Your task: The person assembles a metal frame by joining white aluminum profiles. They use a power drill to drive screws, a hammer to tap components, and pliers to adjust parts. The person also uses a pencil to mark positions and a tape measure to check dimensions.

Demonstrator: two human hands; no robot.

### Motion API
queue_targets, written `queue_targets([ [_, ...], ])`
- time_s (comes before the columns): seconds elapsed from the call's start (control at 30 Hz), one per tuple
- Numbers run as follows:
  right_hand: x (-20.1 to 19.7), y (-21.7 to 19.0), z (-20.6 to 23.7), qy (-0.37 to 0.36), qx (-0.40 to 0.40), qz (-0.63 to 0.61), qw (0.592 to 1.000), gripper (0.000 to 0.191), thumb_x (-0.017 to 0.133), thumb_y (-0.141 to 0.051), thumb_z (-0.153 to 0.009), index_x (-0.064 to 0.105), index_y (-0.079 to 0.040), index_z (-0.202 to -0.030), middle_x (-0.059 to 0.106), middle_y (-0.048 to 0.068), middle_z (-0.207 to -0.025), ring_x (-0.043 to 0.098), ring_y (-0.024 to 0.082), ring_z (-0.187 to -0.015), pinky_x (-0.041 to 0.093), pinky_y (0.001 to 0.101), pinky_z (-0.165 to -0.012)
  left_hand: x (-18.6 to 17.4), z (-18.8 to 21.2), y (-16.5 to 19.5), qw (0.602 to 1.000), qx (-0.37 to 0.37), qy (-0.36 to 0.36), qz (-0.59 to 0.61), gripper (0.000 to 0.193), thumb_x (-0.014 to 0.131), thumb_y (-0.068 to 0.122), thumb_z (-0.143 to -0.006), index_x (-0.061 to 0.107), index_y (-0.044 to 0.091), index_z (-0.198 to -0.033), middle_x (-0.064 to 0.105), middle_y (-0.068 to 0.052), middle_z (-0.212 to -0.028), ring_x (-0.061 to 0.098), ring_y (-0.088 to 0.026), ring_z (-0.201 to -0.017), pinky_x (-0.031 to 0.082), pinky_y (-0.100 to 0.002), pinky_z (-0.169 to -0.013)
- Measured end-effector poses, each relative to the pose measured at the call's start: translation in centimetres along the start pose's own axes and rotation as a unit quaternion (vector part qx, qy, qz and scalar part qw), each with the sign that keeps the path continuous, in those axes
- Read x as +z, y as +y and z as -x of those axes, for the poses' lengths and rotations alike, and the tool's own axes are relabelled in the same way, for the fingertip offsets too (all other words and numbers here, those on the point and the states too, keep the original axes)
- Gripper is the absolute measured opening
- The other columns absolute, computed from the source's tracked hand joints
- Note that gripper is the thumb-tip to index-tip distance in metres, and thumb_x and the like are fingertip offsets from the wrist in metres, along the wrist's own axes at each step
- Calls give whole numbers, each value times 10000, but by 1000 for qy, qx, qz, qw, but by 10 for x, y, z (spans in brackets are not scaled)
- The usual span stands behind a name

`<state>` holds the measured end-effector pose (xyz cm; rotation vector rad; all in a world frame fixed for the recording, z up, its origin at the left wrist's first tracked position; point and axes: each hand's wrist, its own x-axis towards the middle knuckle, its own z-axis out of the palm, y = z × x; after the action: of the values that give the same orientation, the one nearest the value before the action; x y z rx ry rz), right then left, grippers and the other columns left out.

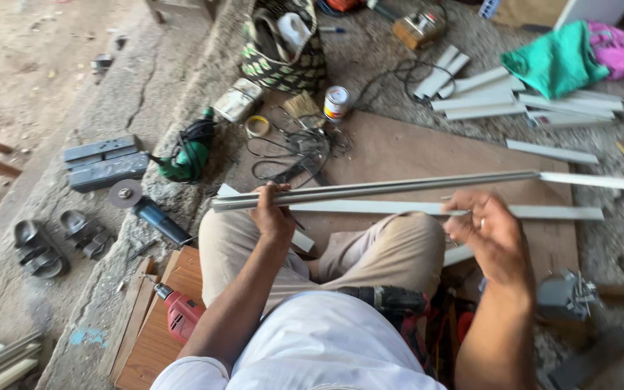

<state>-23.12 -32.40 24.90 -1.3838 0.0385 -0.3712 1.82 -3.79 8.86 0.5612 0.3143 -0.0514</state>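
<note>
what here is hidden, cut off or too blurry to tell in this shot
Head view only:
- Long metal strip: its far end runs off the right edge.
- Right hand: motion-blurred, so whether its fingers touch the strip is unclear.
- Left hand: fingers wrap the strip, hiding that stretch.
- Black drill: mostly covered by the person's lap and shirt.
- Small can: label too small to make out.

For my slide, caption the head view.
Seated person's left hand grips a long metal profile; right hand hovers open beside it.
</note>
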Motion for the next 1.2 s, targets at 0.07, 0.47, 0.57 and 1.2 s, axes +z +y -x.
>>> queue_targets([
  [0.07, 13, -24, 8, -135, -51, -179, 973, 526, 699, -67, -983, 533, -103, -1481, 739, 338, -1150, 649, 324, -784, 596, 518, -682, 0, 2, 0, 1000, 1, 3, 14, 135, 688, 26, -878, 563, 75, -863, 632, -75, -779, 708, -252, -752, 610, -362, -708],
  [0.47, -59, 100, -71, 399, -44, -70, 913, 614, 771, -160, -1094, 312, -69, -1490, 351, 50, -857, 376, 224, -626, 341, 342, -404, -4, 12, 2, 998, 14, -39, 51, 122, 694, 28, -909, 576, 36, -878, 653, -98, -821, 706, -244, -813, 631, -384, -844],
  [0.57, -50, 150, -71, 455, 257, -127, 843, 681, 581, -357, -970, 241, -58, -1479, 491, 301, -1114, 622, 448, -817, 569, 595, -689, -2, 19, 6, 998, 11, -58, 28, 111, 680, 35, -903, 573, 28, -934, 693, -148, -833, 732, -264, -835, 594, -349, -799],
  [1.2, -16, 184, -73, 347, 304, -234, 856, 306, 524, -304, -1085, 620, -21, -1019, 706, 122, -875, 701, 262, -799, 566, 517, -859, -4, 79, 36, 974, 10, -217, 58, 208, 679, 38, -930, 509, 37, -1050, 656, -125, -902, 678, -303, -1025, 497, -482, -1041],
])
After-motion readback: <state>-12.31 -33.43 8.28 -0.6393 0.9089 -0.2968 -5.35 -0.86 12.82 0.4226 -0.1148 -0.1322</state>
